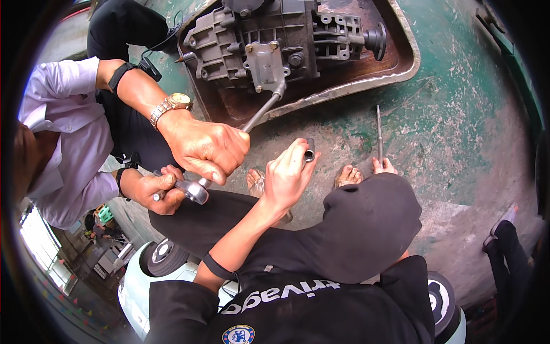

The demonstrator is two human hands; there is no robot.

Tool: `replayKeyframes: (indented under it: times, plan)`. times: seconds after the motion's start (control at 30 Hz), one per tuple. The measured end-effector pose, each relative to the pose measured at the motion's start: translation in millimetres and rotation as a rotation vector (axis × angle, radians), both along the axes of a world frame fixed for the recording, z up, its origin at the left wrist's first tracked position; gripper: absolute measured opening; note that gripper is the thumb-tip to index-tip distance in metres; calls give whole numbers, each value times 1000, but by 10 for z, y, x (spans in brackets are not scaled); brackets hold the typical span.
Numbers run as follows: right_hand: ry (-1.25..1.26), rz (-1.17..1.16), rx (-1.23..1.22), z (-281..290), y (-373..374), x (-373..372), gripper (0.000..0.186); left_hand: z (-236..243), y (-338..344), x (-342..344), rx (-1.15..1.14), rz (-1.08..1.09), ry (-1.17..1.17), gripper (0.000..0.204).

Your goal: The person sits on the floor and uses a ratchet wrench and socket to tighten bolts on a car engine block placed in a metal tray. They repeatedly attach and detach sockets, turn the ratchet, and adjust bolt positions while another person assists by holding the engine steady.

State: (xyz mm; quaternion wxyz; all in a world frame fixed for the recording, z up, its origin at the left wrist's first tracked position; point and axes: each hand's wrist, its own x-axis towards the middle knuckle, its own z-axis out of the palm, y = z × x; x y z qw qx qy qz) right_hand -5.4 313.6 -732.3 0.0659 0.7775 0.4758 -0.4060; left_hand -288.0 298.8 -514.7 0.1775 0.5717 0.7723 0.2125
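Observation:
My left hand [289, 175] is closed around a dark metal socket [309, 153], its round opening showing between finger and thumb. Beyond my raised knee, my right hand [385, 167] grips a slender metal rod [379, 129] that tapers toward its far end; most of that arm is hidden. To the left, a co-worker's watch-wearing hand [209, 146] is wrapped round a long steel bar [262, 110]. The bar runs from a bolt position on the gearbox [295, 46] to a ratchet head [195, 191], beside the co-worker's other hand [157, 192].
The gearbox lies in a rusty metal tray [366, 86] with a raised rim. Green, worn floor [452, 114] surrounds it. Behind me are a pale vehicle [137, 286] and its wheels. Another person's dark-trousered legs [507, 252] are at the right.

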Motion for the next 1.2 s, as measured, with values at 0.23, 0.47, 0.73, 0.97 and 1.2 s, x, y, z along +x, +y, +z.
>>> replayKeyframes:
  times: [0.23,0.47,0.73,0.97,1.2]
  plan:
    - [-80,361,364,-123,-85,157,23,-61,9,158,-184,116,-1,35]
    - [-67,629,438,5,53,-141,15,-142,-29,267,-184,191,-37,34]
    - [789,401,316,449,877,-1222,21,-296,-173,306,-351,203,-64,34]
    - [1211,380,-34,787,1189,-2031,29,-357,-222,320,-343,323,-90,36]
    - [1247,-132,-787,829,1281,-2525,45,-370,-195,359,-388,356,-204,32]
